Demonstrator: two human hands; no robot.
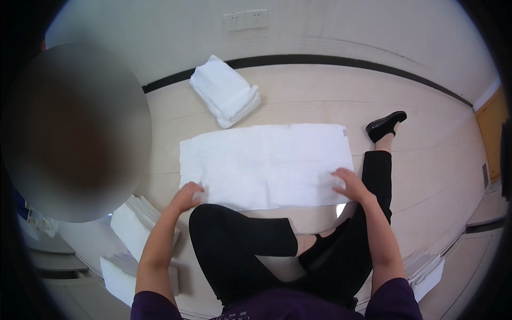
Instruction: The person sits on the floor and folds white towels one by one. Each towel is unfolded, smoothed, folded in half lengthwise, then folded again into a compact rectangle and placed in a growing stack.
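A white cloth (266, 164), which looks like a towel, lies spread flat as a wide rectangle on the pale tiled floor (424, 172) in front of my legs. A small grey tag shows at its far right corner. My left hand (189, 196) rests at the cloth's near left corner with the fingers curved and apart. Over the near right part, my right hand (350, 185) has its thumb and fingers spread. Neither hand grips anything that I can see. Slight creases run across the middle of the cloth.
A folded white cloth bundle (226, 92) lies beyond the spread cloth, near the wall (340, 24). White folded stacks stand at my left (134, 224) and right (426, 276). My outstretched leg (377, 176) borders the right side. A blurred oval hides the left.
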